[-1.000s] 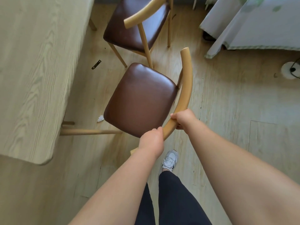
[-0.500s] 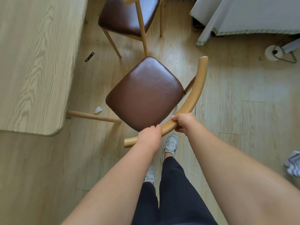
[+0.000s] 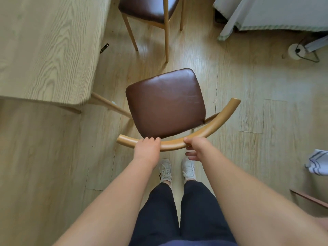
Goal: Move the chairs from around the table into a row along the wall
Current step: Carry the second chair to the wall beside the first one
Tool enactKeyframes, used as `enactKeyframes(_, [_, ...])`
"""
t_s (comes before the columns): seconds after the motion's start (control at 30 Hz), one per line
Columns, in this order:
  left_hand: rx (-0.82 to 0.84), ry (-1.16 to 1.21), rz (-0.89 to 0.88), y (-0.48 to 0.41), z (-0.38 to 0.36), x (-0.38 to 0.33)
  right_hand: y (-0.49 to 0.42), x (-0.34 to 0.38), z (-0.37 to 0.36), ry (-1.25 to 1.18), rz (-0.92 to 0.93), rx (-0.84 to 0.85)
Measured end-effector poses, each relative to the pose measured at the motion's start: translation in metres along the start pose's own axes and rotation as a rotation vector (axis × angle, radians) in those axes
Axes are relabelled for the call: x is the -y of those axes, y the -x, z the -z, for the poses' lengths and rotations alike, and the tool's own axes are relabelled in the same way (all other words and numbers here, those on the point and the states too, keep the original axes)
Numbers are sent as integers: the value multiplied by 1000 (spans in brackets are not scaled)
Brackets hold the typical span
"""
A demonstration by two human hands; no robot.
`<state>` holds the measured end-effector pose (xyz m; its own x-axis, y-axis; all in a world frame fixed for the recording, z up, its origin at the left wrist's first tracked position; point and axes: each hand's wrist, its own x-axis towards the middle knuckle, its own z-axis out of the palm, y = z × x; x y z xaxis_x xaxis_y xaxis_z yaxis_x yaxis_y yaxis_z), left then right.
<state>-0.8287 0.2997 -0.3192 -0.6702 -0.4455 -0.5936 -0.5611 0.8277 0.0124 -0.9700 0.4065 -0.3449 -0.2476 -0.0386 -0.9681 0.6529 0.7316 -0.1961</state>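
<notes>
Both hands on chair (image 3: pixel 166 102) backrest: left hand (image 3: pixel 147 150) wrapped over rail, right hand (image 3: pixel 196 147) gripping it loosely, lower fingers splayed. Chair sits off desk (image 3: pixel 48 50) corner; 2nd chair (image 3: pixel 150 8) beyond.

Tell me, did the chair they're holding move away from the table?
Yes. The held chair has swung round and come away from the table; its seat was tucked beside the table edge, and floor now shows between them.

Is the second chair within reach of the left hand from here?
Probably not: the left hand grips the backrest, and the held chair's seat sits between the person and the second chair.
</notes>
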Motion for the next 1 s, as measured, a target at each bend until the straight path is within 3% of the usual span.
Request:
enactKeyframes(0.13, [-129,147,129,18,-18,-4,2,0,19,7,10,-29])
enactKeyframes(0.23, [-322,467,480,29,-25,-18,-6,9,39,-41,34,-69])
enactKeyframes(0.3, [-316,797,809,30,-29,-26,-11,17,49,-88,49,-67])
enactKeyframes(0.37, [-201,1278,1093,20,-30,-28,-17,23,54,-155,34,-61])
enactKeyframes(0.43, [-108,1847,1194,7,-34,-30,-20,27,57,-219,-12,-43])
enactKeyframes(0.5, [-66,2149,1152,-7,-35,-28,-23,28,56,-264,-40,-10])
enactKeyframes(0.77, [58,2302,1155,-24,-53,-18,-46,29,49,-300,-138,-29])
enactKeyframes(1.0, [33,2279,1104,-19,-53,-16,-39,30,50,-286,-134,-29])
